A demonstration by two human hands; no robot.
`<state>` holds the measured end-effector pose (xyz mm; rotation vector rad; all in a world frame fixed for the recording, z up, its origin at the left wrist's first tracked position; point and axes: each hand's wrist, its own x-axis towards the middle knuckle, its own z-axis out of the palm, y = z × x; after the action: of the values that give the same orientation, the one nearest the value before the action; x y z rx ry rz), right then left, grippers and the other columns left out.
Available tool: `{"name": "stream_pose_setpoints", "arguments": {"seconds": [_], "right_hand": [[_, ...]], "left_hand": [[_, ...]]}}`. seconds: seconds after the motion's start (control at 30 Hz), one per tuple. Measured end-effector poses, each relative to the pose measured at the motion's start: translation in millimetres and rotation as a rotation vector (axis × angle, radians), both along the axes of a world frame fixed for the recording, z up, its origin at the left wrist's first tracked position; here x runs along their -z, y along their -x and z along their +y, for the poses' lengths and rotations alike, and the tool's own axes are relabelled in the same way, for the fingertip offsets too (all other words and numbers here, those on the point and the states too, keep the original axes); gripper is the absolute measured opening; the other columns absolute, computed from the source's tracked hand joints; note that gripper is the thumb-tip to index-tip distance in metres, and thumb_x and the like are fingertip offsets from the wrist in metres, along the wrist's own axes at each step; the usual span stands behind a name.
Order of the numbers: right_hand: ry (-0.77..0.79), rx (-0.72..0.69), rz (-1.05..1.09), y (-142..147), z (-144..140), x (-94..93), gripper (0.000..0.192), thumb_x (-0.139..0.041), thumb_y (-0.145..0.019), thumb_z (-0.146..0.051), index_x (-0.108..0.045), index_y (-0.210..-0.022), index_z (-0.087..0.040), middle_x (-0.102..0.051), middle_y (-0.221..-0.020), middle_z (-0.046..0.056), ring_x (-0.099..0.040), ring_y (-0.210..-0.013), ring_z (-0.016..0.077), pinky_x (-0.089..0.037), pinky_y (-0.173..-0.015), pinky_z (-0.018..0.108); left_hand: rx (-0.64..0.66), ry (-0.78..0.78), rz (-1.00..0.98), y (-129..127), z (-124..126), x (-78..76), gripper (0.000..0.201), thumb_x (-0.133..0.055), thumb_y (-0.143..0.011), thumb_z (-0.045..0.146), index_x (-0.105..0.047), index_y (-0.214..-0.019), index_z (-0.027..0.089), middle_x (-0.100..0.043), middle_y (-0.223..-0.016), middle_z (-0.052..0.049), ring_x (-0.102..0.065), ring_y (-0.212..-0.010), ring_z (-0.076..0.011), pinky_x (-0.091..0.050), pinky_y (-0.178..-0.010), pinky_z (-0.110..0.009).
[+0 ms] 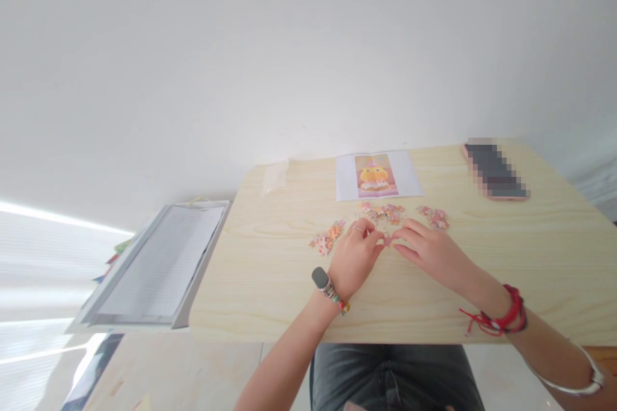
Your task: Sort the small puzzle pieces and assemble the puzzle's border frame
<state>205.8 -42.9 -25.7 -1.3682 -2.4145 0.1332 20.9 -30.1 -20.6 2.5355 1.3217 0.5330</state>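
My left hand [355,250] and my right hand [431,250] meet over the middle of the table, fingertips pinched. Between them is a small pink jigsaw puzzle piece [387,240], gripped from both sides; whether it is one piece or two joined, I cannot tell. Loose puzzle pieces lie around the hands: an orange and pink pile [328,238] beside my left hand, a mixed pile [383,212] just beyond the fingertips, and a pinkish pile [434,217] past my right hand. A printed picture [376,176] of a yellow cartoon figure lies flat behind the piles.
At the back right of the wooden table [270,295] lies a phone [496,170]. A clear plastic bag [274,177] is at the back left. Left of the table stands a grey tray [180,314] with lined paper [164,263]. A white wall [308,63] rises behind.
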Motion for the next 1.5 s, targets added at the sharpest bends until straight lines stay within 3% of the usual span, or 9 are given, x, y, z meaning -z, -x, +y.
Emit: {"name": "stream_pose_setpoints", "arguments": {"seconds": [0.53, 0.7, 0.9, 1.13, 1.3, 1.5], "right_hand": [[-0.067, 0.022, 0.014, -14, -3, 0.4, 0.018, -0.043, -0.087, -0.023, -0.060, -0.087, -0.020, -0.061, -0.086, 0.006, -0.059, -0.082, 0.0190, -0.047, -0.069, 0.031], [-0.051, 0.094, 0.074, -38, 2, 1.4, 0.019, -0.042, -0.088, -0.029, -0.058, -0.093, -0.021, -0.059, -0.098, 0.008, -0.057, -0.096, 0.0217, -0.047, -0.076, 0.034], [0.040, 0.180, 0.137, -73, 23, 2.1, 0.021, -0.041, -0.088, -0.031, -0.059, -0.086, -0.020, -0.058, -0.082, 0.004, -0.058, -0.074, 0.0164, -0.047, -0.067, 0.031], [0.092, 0.162, 0.091, -94, 42, 16.7, 0.026, -0.041, -0.087, -0.032, -0.059, -0.071, -0.021, -0.057, -0.073, 0.004, -0.056, -0.071, 0.0176, -0.046, -0.066, 0.033], [0.080, 0.211, 0.098, -93, 35, 14.3, 0.026, -0.038, -0.087, -0.029, -0.062, -0.081, -0.022, -0.059, -0.080, 0.006, -0.057, -0.072, 0.0188, -0.046, -0.066, 0.034], [0.098, 0.142, 0.079, -56, 20, -3.6, 0.024, -0.041, -0.086, -0.024, -0.061, -0.100, -0.022, -0.060, -0.093, 0.005, -0.059, -0.078, 0.0166, -0.047, -0.071, 0.031]], "left_hand": [[0.053, -0.019, 0.031, -16, 3, -8.2, 0.013, -0.053, -0.083, 0.019, -0.059, -0.094, 0.018, -0.052, -0.097, -0.005, -0.053, -0.082, -0.0153, -0.049, -0.070, -0.028], [0.126, -0.035, 0.051, -41, 20, -9.3, 0.014, -0.048, -0.084, 0.018, -0.060, -0.091, 0.018, -0.053, -0.100, -0.006, -0.053, -0.085, -0.0171, -0.048, -0.070, -0.029], [0.135, -0.141, 0.100, -85, 47, 0.9, 0.018, -0.044, -0.087, 0.017, -0.060, -0.091, 0.015, -0.054, -0.096, -0.008, -0.055, -0.080, -0.0180, -0.048, -0.061, -0.027], [0.105, -0.171, 0.113, -112, 51, 7.4, 0.016, -0.043, -0.084, 0.007, -0.059, -0.086, 0.010, -0.053, -0.093, -0.009, -0.056, -0.085, -0.0190, -0.046, -0.060, -0.024], [0.086, -0.126, 0.105, -86, 47, -3.8, 0.011, -0.054, -0.080, 0.014, -0.060, -0.089, 0.011, -0.052, -0.098, -0.008, -0.056, -0.086, -0.0184, -0.048, -0.065, -0.025], [-0.067, -0.022, -0.012, -4, 18, -26.1, 0.024, -0.058, -0.078, 0.018, -0.058, -0.102, 0.019, -0.051, -0.099, -0.006, -0.055, -0.086, -0.0180, -0.050, -0.077, -0.033]]}}
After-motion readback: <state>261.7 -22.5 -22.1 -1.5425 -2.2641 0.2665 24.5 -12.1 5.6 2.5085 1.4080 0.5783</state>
